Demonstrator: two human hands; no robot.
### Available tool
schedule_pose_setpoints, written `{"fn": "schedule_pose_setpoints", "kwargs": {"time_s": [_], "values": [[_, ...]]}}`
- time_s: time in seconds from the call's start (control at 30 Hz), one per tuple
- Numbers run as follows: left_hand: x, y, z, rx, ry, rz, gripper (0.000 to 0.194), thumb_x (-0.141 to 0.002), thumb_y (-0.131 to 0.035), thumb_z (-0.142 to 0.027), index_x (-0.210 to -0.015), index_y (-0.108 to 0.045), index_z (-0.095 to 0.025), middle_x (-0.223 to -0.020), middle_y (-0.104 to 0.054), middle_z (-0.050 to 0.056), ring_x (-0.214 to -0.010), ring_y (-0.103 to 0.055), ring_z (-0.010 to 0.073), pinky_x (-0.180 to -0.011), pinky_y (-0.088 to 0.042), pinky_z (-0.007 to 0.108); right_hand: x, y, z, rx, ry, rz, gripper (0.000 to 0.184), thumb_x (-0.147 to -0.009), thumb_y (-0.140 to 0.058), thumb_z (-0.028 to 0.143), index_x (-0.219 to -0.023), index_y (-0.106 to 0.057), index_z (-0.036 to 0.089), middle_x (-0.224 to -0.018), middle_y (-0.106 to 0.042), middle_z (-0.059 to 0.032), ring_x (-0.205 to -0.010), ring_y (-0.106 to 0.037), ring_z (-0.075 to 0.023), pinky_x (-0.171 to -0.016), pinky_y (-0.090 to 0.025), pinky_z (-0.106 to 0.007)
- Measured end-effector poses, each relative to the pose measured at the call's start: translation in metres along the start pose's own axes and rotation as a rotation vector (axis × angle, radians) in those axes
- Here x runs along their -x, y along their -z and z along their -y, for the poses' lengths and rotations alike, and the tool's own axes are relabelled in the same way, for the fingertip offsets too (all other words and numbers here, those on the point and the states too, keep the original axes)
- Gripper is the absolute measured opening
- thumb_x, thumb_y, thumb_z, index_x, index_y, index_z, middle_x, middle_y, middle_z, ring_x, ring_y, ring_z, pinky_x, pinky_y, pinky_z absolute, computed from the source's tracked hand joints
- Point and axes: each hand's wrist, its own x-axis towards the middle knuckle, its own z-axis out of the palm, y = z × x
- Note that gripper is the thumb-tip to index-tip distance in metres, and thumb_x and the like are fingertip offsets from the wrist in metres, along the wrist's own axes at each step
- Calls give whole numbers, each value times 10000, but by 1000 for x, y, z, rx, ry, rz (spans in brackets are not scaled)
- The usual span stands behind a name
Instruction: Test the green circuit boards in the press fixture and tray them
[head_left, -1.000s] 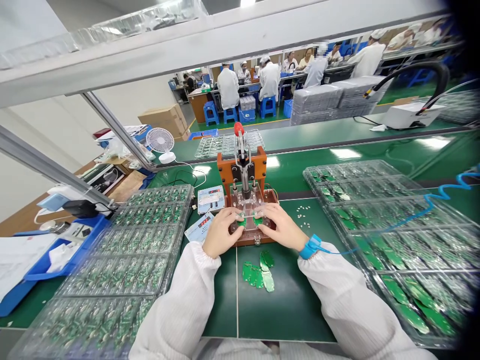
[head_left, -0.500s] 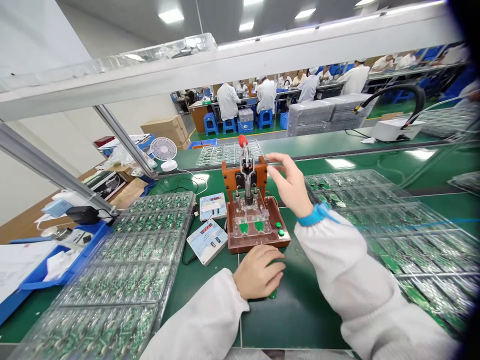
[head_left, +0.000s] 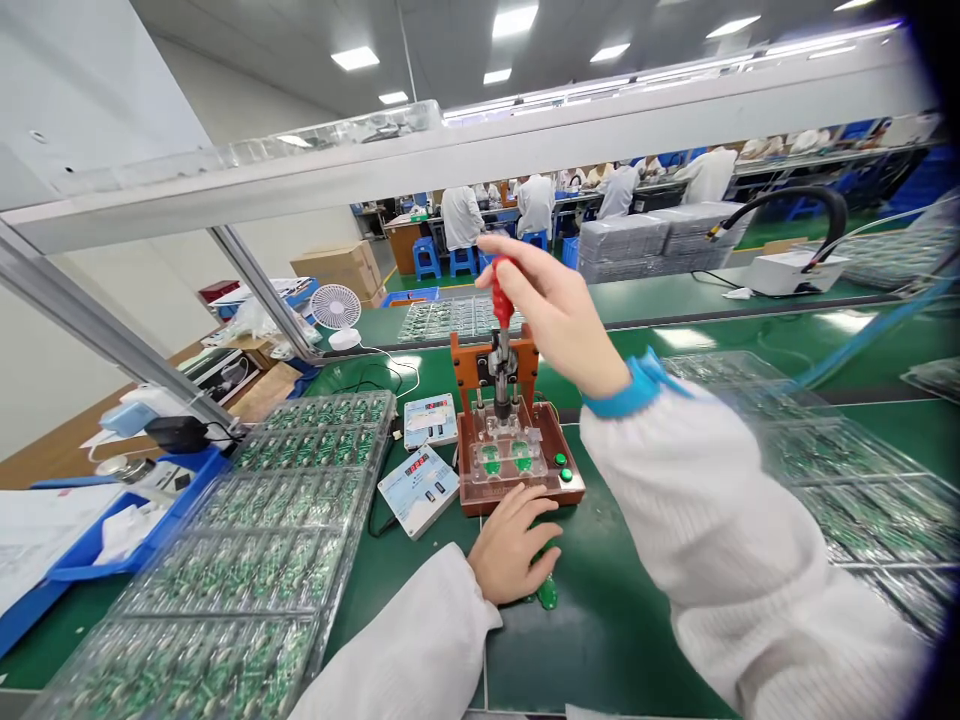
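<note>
My right hand [head_left: 551,310] is raised and closed round the red-handled lever [head_left: 500,296] of a small orange and brown press fixture [head_left: 517,440]. Two green circuit boards [head_left: 506,458] lie under the fixture's clear plate. My left hand [head_left: 512,548] rests palm down on the green mat in front of the fixture, fingers spread over a few loose green boards [head_left: 546,590]. A blue wrist strap [head_left: 630,385] circles my right wrist.
Clear trays of green boards [head_left: 247,570] stretch along the left and more trays [head_left: 847,480] on the right. Two small meter boxes [head_left: 418,488] sit left of the fixture. A blue bin [head_left: 90,545], a white fan [head_left: 335,307] and people at far benches are behind.
Both hands left the fixture's plate. My right hand rose and took hold of the red lever; my left hand dropped onto the loose boards on the mat. The camera tilted up.
</note>
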Motion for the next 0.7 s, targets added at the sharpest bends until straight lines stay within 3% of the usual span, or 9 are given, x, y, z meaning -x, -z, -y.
{"fn": "schedule_pose_setpoints", "kwargs": {"time_s": [0.1,0.2,0.47,0.7], "values": [[1,-2,1,-5,-2,-3,176,-967,-568,-256,-1075,-690,-188,-1286,-676,110,-1387,-516,288,-1204,-400,531,44,0,25,186,90,-1,339,-1082,-431,331,-1384,-580,295,-1158,-702,-6,-1059,-669,-197,-995,-530,-426],[1,-3,1,-11,-4,-2,177,-968,-567,-260,-1073,-694,-195,-1295,-671,101,-1384,-513,287,-1187,-416,517,74,-2,28,309,157,25,370,-1076,-438,242,-1422,-545,317,-1248,-707,-10,-1156,-653,-217,-1028,-507,-436],[0,-3,0,4,17,3,197,-979,-570,-272,-1118,-696,-212,-1292,-670,84,-1336,-540,259,-1171,-424,492,108,-16,9,295,212,-25,405,-1033,-479,104,-1385,-561,288,-1349,-676,-33,-1312,-582,-197,-1098,-503,-402],[-2,-3,1,17,8,-14,196,-976,-550,-255,-1097,-694,-200,-1248,-673,96,-1232,-586,250,-1113,-457,460,136,-31,-35,285,301,-25,482,-981,-489,2,-1382,-538,266,-1383,-632,-71,-1443,-480,-225,-1171,-476,-459]]}}
